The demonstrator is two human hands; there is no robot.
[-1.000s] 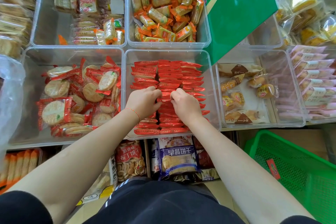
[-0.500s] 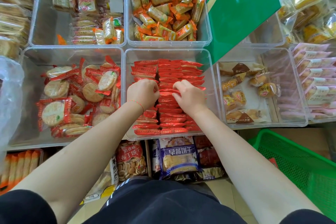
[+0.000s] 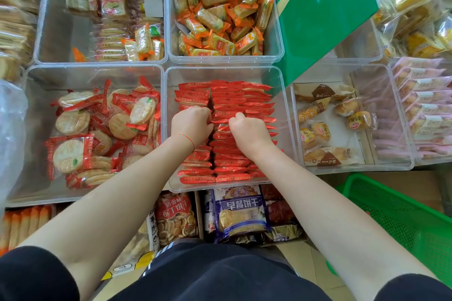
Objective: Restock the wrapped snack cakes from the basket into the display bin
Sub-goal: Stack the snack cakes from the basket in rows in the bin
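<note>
Fingers of my left hand (image 3: 192,126) and right hand (image 3: 247,131) curl into the red-wrapped snack cakes (image 3: 234,102) mid-bin (image 3: 285,110); I'd press rows upright, evenly, gently.

Both hands, left hand (image 3: 192,124) and right hand (image 3: 247,131), curl into the red-wrapped snack cakes (image 3: 242,100) filling the clear display bin (image 3: 285,115); green basket (image 3: 401,222) sits lower right
</note>
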